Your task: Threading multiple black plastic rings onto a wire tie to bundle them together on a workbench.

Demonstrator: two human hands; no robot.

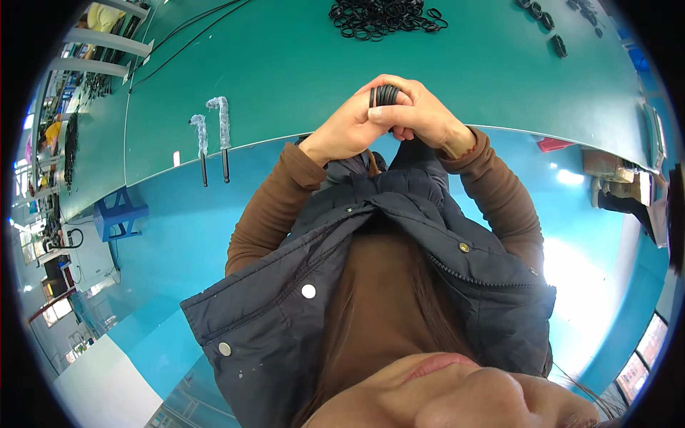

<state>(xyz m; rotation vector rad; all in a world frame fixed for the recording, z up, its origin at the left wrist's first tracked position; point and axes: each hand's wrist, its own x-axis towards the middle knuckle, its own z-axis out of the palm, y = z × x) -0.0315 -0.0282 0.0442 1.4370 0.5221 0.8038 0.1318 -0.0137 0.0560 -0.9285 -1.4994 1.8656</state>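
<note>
The left hand (346, 130) and right hand (427, 114) meet at upper center of the frame, their grip clamped together on a short row of black rings (386, 96) near the front edge of a green bench (285, 71). The row's long axis runs roughly left to right. Bench surface stretches to both sides, bordered by a loop pile (385, 18) at top center and two wrapped tools (223, 125) overhanging the edge at left.
</note>
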